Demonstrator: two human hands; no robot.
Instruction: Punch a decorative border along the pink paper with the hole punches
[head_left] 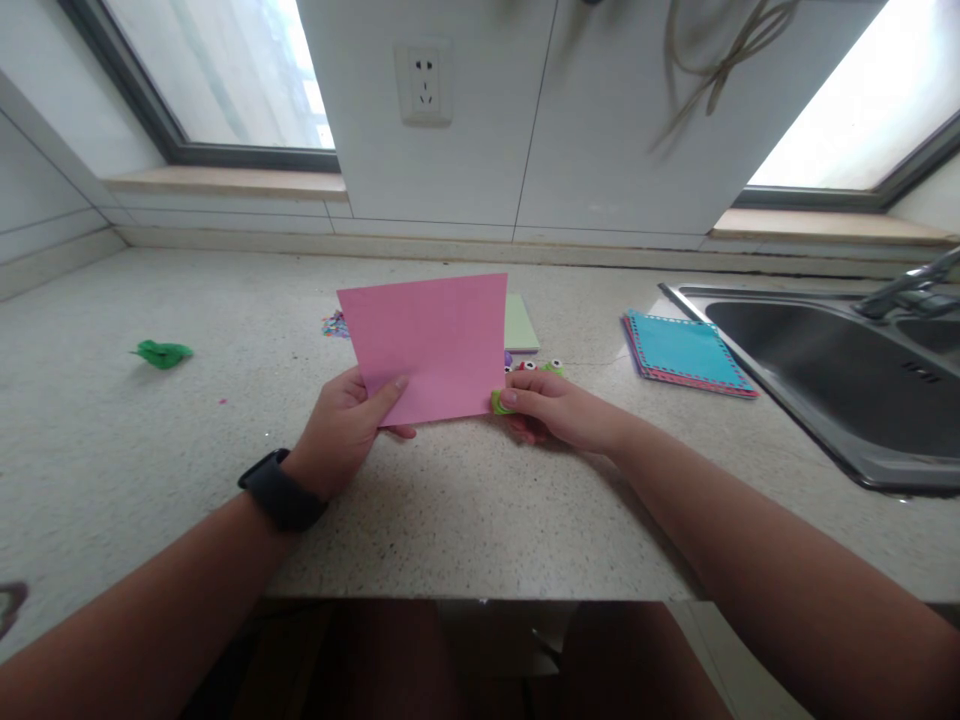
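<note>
My left hand [349, 425], with a black watch on its wrist, grips the lower left corner of a pink sheet of paper [431, 350], thumb on top. The sheet is tilted up above the counter. My right hand [555, 408] is closed around a small green paper punch [502, 402], placed at the sheet's lower right corner. Just behind that hand sit a red punch [526, 367] and another green punch [553, 367] with googly eyes, plus a purple one partly hidden by the sheet. A pale green stack of paper [519, 325] shows behind the pink sheet.
A stack of sheets with dotted edges, blue on top [686, 348], lies right, beside the steel sink [780, 350]. Colourful paper bits [335, 325] lie behind the pink sheet. A crumpled green object [162, 353] rests left on the speckled counter [450, 520].
</note>
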